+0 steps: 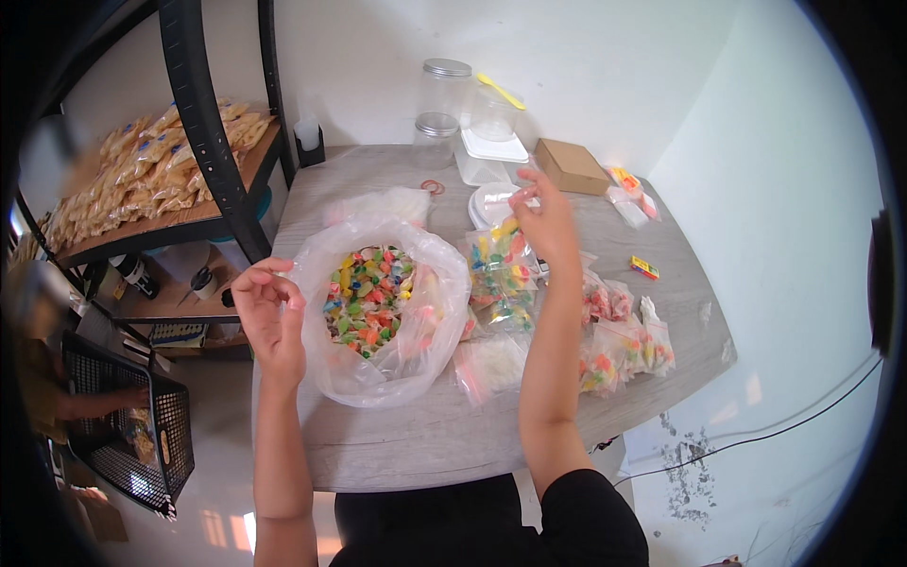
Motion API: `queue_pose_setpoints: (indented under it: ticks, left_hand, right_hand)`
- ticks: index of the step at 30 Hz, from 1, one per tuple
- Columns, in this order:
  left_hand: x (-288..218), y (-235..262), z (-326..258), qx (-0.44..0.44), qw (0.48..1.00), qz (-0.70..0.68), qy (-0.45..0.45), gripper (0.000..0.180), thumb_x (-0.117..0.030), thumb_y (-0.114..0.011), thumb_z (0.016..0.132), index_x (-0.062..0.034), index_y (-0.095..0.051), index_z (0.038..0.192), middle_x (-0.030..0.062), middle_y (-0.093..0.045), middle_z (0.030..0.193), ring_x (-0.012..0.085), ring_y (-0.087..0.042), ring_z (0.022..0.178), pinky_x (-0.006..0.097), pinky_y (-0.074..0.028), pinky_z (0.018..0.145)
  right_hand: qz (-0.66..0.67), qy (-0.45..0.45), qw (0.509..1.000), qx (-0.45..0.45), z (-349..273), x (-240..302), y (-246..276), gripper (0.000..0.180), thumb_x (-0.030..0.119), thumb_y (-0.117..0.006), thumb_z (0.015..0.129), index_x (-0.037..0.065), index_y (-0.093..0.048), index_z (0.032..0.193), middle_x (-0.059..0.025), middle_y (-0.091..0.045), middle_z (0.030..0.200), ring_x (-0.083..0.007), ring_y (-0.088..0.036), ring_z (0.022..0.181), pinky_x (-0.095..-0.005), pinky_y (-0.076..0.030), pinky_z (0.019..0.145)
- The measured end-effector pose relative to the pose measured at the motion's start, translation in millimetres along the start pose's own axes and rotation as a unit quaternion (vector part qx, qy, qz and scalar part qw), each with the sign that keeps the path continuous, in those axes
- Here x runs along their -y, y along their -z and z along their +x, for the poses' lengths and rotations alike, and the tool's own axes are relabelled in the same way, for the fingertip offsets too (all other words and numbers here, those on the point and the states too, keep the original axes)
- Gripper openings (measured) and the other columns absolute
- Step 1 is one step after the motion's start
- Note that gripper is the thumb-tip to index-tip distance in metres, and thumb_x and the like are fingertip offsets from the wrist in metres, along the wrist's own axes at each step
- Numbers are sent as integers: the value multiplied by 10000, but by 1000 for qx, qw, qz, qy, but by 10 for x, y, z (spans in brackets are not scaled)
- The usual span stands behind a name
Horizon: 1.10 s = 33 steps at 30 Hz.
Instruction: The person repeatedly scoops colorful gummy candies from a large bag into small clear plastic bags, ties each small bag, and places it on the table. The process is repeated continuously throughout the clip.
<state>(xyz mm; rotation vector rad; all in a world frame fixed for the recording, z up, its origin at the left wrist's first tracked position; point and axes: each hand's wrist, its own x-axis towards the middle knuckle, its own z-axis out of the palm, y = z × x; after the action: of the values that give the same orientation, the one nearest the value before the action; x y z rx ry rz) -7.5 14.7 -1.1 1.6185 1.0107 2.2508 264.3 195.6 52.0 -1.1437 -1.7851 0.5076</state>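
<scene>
A large clear plastic bag (321, 373) stands with its mouth rolled wide on the table, holding many small wrapped candies (368, 302) in mixed colours. Beside its left rim my left hand (270, 317) hovers, fingers loosely bent and apart, with nothing in it. Across the table my right hand (546, 225) is raised near a round white lid (491, 205), its fingers apart and no object visible in them. Just below that hand lie small clear pouches of candy (501, 274); my wrist and forearm cover part of this area.
A stack of flat clear pouches (490, 367) lies in front; filled bags (619, 350) sit to the right. Jars (444, 90), a white tub (491, 156) and a cardboard box (572, 167) line the back. Left are a loaded shelf (161, 161), a black basket (175, 430) and another person's arm (99, 404).
</scene>
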Motion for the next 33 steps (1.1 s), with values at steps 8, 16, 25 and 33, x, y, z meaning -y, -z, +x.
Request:
queue_pose_setpoints:
  ticks: [8, 16, 25, 33]
  left_hand:
    - [-35, 18, 33, -4, 994, 106, -16, 236, -16, -563, 785, -34, -521, 1017, 147, -384, 1292, 78, -479, 725, 237, -396, 697]
    - [-21, 6, 38, 20, 993, 114, -13, 328, -8, -570, 781, -32, -476, 1095, 144, -381, 1274, 87, -476, 723, 243, -396, 695]
    - [-83, -124, -59, 97, 994, 47, -14, 473, 48, -590, 737, -27, -407, 1167, 116, -497, 1107, 115, -486, 728, 257, -394, 681]
    - [-368, -557, -314, 407, 887, 142, -165, 188, -79, -697, 695, -66, -568, 831, 37, -551, 779, 214, -520, 671, 308, -427, 625]
  right_hand:
    - [71, -148, 985, 53, 104, -667, 237, 458, 61, -616, 782, 57, -514, 1228, -64, -635, 899, -143, -616, 689, -276, -492, 604]
    - [-104, -140, 976, 132, 147, -824, 22, 533, 215, -711, 721, 37, -546, 1195, -120, -624, 1047, -226, -608, 910, -334, -486, 791]
    - [11, 102, 994, -37, -282, 259, 511, 367, 182, -706, 746, 49, -607, 1073, -59, -632, 894, -155, -594, 807, -299, -464, 720]
    - [-69, 69, 961, 260, -1528, 207, 230, 316, 120, -754, 619, 24, -598, 876, -101, -602, 765, -238, -597, 717, -331, -476, 662]
